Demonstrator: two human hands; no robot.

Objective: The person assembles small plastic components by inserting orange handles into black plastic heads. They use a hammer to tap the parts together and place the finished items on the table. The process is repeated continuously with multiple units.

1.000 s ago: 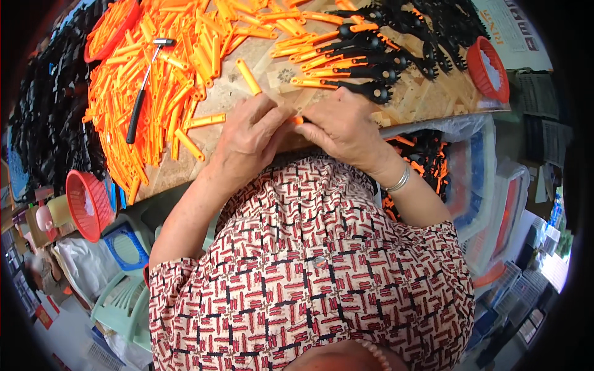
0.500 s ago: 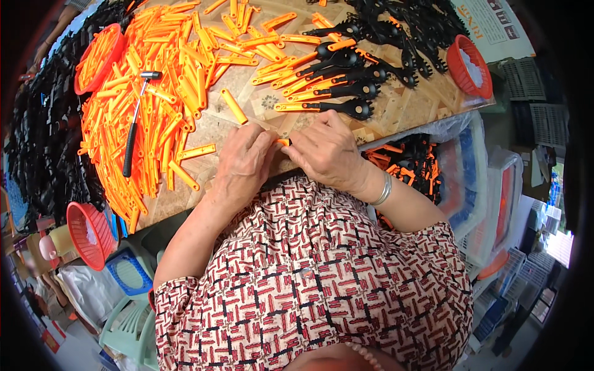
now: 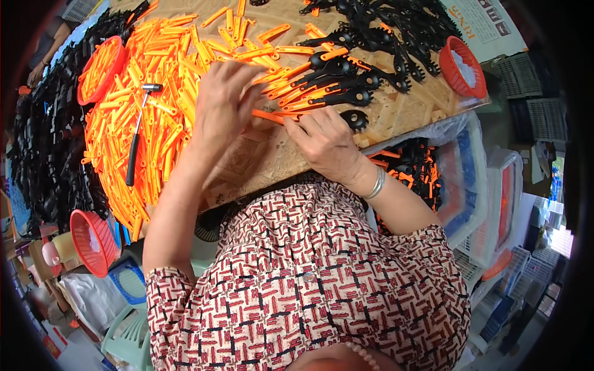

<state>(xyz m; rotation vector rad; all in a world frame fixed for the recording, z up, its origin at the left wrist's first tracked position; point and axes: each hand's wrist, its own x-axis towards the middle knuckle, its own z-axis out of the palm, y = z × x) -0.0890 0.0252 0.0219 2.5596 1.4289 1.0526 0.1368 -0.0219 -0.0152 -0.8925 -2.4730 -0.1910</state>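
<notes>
Pinching one end of a slim orange plastic handle [image 3: 267,116], my right hand [image 3: 325,139] has thumb and fingers together on it, the free end pointing left above the wood-patterned table [image 3: 247,176]. My left hand [image 3: 226,99] hangs just beyond that free end, fingers loosely bent and blurred; I can't tell whether anything sits under its palm. Just past my right knuckles shows a round black plastic spoon head [image 3: 362,117], partly hidden by that hand. Farther on lies a row of black plastic spoons with orange handles [image 3: 331,98], which look joined already. Left of my left hand spreads a big heap of loose orange handles [image 3: 158,136], with a black-gripped metal hammer [image 3: 134,145] on top. Well beyond my right hand is a pile of black plastic utensil heads [image 3: 399,40], many with no orange on them that I can see. Judging by that row against the heap, a fair few are finished and far more are left.
</notes>
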